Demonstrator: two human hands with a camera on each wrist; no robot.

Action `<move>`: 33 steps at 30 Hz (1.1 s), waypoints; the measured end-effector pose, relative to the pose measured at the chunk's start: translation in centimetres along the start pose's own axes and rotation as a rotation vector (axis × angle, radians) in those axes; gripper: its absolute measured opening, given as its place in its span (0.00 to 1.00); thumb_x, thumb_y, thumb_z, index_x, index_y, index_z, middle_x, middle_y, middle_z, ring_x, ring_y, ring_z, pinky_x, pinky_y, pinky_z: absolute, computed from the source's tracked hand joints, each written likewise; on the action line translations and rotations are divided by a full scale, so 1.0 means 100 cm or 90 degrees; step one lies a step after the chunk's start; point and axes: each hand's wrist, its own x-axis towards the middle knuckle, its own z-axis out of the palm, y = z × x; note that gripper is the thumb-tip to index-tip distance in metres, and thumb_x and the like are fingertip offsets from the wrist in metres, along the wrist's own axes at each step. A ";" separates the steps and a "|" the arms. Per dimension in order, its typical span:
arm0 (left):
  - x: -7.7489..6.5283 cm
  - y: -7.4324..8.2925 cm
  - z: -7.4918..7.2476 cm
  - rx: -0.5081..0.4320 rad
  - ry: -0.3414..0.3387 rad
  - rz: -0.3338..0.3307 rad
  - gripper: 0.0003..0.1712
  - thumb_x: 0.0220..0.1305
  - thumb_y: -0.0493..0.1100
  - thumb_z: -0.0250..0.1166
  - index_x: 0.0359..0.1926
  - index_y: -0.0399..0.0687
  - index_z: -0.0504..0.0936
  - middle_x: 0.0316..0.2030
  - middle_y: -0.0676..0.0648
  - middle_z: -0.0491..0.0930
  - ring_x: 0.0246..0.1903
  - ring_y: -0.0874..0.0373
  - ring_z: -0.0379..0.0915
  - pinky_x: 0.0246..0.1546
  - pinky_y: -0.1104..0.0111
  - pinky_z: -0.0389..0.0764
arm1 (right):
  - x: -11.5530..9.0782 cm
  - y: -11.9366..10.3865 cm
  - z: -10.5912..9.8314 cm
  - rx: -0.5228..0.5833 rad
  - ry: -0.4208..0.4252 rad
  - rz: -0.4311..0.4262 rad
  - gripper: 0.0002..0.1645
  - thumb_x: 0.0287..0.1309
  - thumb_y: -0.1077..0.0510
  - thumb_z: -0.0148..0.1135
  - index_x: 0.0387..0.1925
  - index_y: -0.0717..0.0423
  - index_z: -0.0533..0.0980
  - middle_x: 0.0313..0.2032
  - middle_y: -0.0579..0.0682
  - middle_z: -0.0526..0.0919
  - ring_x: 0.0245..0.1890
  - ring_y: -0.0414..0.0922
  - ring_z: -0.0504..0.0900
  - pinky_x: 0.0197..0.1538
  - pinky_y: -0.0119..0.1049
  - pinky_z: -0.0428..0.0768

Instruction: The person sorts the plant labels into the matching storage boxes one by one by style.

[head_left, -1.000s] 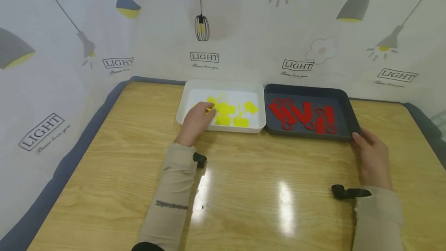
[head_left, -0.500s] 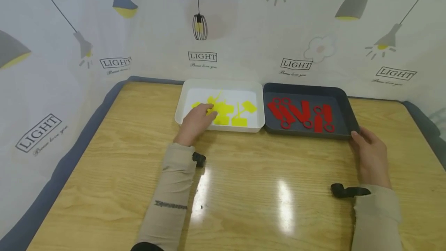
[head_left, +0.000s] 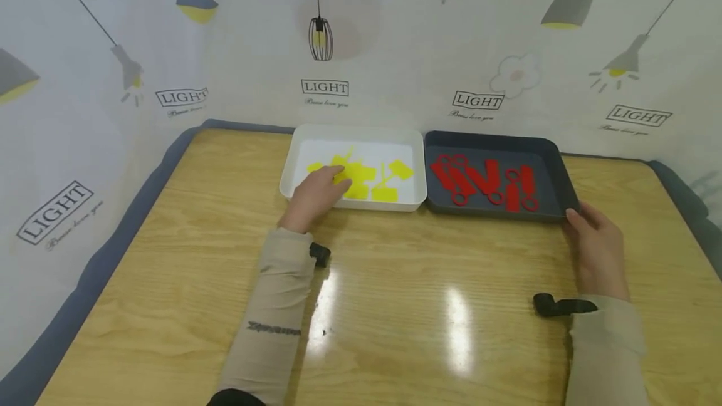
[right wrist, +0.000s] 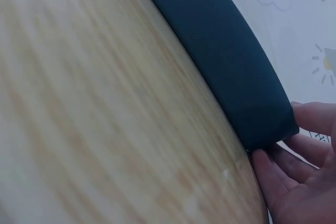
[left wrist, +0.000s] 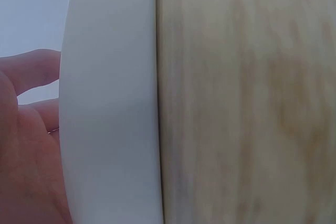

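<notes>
My left hand (head_left: pixel 317 194) reaches over the near wall of the white tray (head_left: pixel 361 132), its index finger and thumb spread apart above flat yellow pieces (head_left: pixel 358 175). Some of these pieces have thin stems and squarish ends. Whether the fingertips touch a piece cannot be made out; in the left wrist view the tray wall (left wrist: pixel 110 98) hides them. At the near right corner of the dark grey tray (head_left: pixel 564 174), my right hand (head_left: pixel 598 246) grips the corner, with thumb and fingers about it in the right wrist view. Several flat red pieces with rings (head_left: pixel 492 174) lie inside that tray.
Both trays stand side by side at the back of the wooden table (head_left: pixel 395 281). Close behind them hangs a pale cloth (head_left: pixel 383 67) printed with lamps. A black wrist mount (head_left: pixel 320 255) sits at the left cuff, another mount (head_left: pixel 555 306) at the right.
The whole head view has shifted slightly. A thin yellow stem behind the left fingers, blurred a second ago, now shows distinctly. Both hands keep nearly the same places.
</notes>
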 end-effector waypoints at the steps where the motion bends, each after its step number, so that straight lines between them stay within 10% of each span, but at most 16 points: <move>1: 0.000 0.001 0.000 -0.002 -0.003 -0.001 0.30 0.65 0.57 0.46 0.63 0.47 0.62 0.61 0.47 0.62 0.60 0.50 0.57 0.58 0.55 0.60 | 0.000 0.000 -0.001 0.009 0.000 -0.002 0.42 0.47 0.57 0.65 0.64 0.52 0.58 0.62 0.48 0.58 0.59 0.39 0.62 0.51 0.23 0.69; 15: 0.000 0.004 0.001 0.040 -0.015 -0.017 0.31 0.65 0.57 0.47 0.64 0.47 0.60 0.62 0.46 0.61 0.61 0.50 0.55 0.58 0.55 0.59 | 0.000 0.003 -0.002 -0.024 -0.002 -0.002 0.43 0.47 0.53 0.65 0.65 0.53 0.57 0.63 0.50 0.57 0.58 0.39 0.63 0.51 0.22 0.69; 27: -0.005 0.003 0.005 -0.040 0.020 0.024 0.27 0.65 0.54 0.49 0.62 0.48 0.65 0.58 0.47 0.66 0.57 0.52 0.61 0.56 0.60 0.64 | -0.007 0.008 -0.012 -0.046 -0.019 -0.021 0.39 0.52 0.48 0.60 0.65 0.48 0.57 0.65 0.47 0.54 0.61 0.39 0.60 0.58 0.26 0.62; 33: -0.010 0.013 0.015 0.026 0.041 0.046 0.27 0.65 0.52 0.50 0.61 0.46 0.65 0.61 0.46 0.61 0.61 0.51 0.54 0.59 0.60 0.59 | -0.021 -0.011 -0.003 -0.471 0.032 -0.150 0.35 0.60 0.40 0.45 0.66 0.46 0.55 0.64 0.50 0.58 0.62 0.50 0.59 0.59 0.44 0.63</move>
